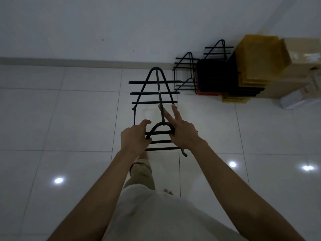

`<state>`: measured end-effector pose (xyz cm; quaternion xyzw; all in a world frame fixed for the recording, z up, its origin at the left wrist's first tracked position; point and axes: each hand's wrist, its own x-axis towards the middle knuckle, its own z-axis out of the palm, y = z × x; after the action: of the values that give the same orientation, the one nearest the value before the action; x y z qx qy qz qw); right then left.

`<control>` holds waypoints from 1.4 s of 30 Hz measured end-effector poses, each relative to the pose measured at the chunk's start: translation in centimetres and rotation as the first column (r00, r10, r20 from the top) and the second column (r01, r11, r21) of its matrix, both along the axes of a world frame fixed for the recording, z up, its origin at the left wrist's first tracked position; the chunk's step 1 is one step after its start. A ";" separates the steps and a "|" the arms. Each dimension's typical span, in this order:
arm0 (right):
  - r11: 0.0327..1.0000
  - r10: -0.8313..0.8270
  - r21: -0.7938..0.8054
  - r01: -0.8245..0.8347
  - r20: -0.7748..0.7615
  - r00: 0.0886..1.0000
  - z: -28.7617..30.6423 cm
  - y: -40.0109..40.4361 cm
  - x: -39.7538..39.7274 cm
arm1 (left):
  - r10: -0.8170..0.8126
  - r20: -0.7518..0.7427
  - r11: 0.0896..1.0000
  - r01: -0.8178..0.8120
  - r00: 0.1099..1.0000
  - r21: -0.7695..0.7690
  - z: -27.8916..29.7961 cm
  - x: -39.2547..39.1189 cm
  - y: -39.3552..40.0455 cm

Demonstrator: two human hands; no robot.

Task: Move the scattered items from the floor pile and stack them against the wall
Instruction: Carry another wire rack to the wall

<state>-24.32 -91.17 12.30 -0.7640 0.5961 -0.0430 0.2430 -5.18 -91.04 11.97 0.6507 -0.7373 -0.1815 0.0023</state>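
Above white floor tiles point(86, 119), black wire rack point(154, 93) with three crossbars, left hand point(134, 138) and right hand point(182, 134) gripping it

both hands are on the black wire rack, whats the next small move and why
Probably carry the black wire rack forward and right toward the wall. Both the left hand and right hand hold its near end off the floor, and similar racks already stand there beside stacked crates.

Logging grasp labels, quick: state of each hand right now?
Left hand: fingers curled round the near end of the black wire rack, holding it.
Right hand: grips the same rack; two fingers extended.
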 end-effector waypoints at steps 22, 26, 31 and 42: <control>0.997 -0.039 0.070 0.039 -0.002 0.999 -13.3 -35.2 -3.2 | -0.116 0.021 0.993 0.117 0.993 -0.033 -12.6 -2.8 -36.1; 0.998 -0.013 0.064 0.014 -0.011 1.000 -21.1 -39.4 -4.6 | -0.133 0.045 0.991 0.133 0.990 0.003 -19.9 -4.1 -40.1; 0.994 -0.076 0.083 0.071 0.055 0.996 -32.5 -42.9 -5.4 | -0.178 0.062 0.984 0.177 0.982 0.017 -31.5 -4.7 -43.9; 0.981 -0.192 0.019 0.191 0.063 0.979 -54.3 -49.8 -6.6 | -0.186 0.059 0.978 0.191 0.981 -0.085 -52.4 -5.9 -51.6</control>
<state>-30.95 -141.01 -42.01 -0.6996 0.6591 -0.0870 0.2619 -11.08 -142.60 -40.46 0.5815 -0.8030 -0.1306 -0.0044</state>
